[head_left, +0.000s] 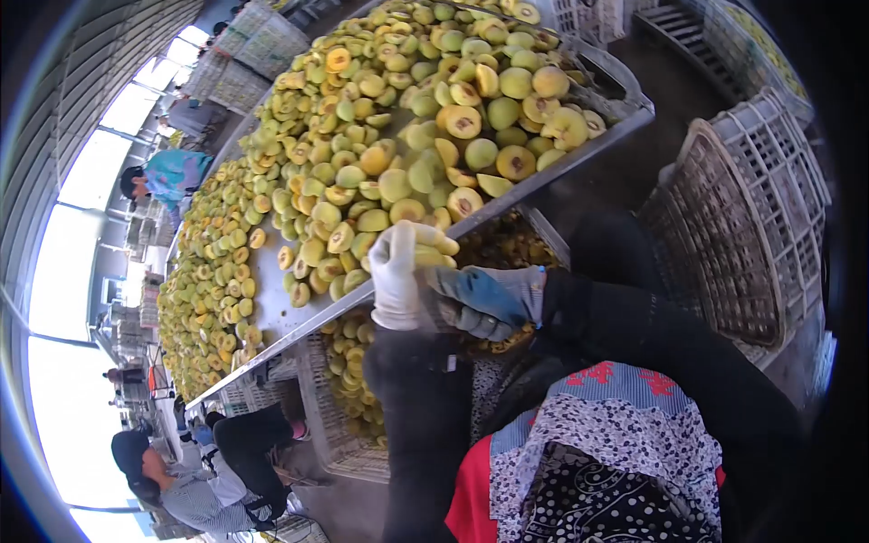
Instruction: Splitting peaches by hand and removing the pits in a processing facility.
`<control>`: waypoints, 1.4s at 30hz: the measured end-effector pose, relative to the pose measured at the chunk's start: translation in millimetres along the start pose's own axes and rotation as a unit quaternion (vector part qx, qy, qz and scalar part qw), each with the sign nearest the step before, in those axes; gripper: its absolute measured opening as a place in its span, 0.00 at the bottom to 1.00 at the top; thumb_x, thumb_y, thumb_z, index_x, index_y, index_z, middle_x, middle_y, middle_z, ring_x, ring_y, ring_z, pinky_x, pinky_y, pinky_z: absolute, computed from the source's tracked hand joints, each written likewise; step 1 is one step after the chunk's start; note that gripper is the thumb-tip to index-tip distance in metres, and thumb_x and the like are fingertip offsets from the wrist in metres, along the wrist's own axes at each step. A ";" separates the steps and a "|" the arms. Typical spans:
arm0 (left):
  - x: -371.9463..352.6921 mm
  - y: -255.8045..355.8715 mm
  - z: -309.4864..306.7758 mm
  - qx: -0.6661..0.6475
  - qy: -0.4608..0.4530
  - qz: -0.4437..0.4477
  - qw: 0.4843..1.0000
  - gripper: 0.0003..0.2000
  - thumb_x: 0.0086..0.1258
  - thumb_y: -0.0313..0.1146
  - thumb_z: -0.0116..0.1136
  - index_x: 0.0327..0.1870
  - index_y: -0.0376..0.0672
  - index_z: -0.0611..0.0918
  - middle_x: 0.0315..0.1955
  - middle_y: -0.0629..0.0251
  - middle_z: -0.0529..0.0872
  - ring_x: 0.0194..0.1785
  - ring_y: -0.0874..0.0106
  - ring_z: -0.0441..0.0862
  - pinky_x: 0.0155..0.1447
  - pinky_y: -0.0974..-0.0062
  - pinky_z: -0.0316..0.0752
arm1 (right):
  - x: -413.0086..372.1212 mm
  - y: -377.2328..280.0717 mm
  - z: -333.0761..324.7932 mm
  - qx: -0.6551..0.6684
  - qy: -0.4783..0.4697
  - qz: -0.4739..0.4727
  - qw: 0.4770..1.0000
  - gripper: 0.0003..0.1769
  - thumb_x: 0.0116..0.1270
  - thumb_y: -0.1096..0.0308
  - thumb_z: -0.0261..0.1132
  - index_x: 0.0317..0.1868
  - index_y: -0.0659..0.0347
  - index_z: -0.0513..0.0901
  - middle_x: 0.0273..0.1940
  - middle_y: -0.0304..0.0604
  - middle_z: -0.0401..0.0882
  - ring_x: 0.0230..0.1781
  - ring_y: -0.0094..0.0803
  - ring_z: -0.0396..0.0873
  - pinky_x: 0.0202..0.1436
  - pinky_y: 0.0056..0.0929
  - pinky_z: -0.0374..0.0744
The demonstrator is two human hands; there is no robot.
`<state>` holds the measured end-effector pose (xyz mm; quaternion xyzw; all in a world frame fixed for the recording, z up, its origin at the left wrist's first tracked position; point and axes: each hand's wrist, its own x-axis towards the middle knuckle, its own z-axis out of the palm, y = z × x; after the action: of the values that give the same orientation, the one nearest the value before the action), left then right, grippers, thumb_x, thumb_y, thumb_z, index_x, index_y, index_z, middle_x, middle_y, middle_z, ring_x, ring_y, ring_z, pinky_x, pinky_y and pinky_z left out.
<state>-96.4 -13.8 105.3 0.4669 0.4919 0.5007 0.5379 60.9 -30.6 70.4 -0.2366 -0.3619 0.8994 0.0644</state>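
Observation:
My left hand (396,276), in a white glove, is closed at the near edge of a metal table. A yellow-green peach (433,257) shows in its curled fingers, partly covered by them. Against it, my right hand (489,297), in a blue and grey glove, is closed too; what its fingers grip, if anything, is hidden and smeared by motion. Just beyond both hands lies a large heap of peaches (394,185), many cut in half, some with the pit or its brown hollow showing.
The metal table's raised rim (552,176) runs diagonally past my hands. Below it are a crate of peach pieces (312,398) and darker scraps (507,244). A tall plastic basket (724,235) stands at right. Co-workers (195,484) sit or stand along the table's left side.

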 end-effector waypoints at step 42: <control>-32.4 28.3 -108.7 0.175 0.377 0.047 0.908 0.18 0.74 0.38 0.63 0.57 0.36 0.80 0.49 0.60 0.85 0.51 0.69 0.83 0.55 0.69 0.76 | 20.8 17.7 3.3 0.157 0.093 0.020 0.983 0.33 0.72 0.29 0.47 0.31 0.50 0.75 0.18 0.27 0.61 0.12 0.18 0.57 0.13 0.21 0.57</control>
<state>-207.5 -43.3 126.8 0.3523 0.7152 0.5703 0.1979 42.1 -39.6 52.5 -0.3132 -0.2033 0.9204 0.1160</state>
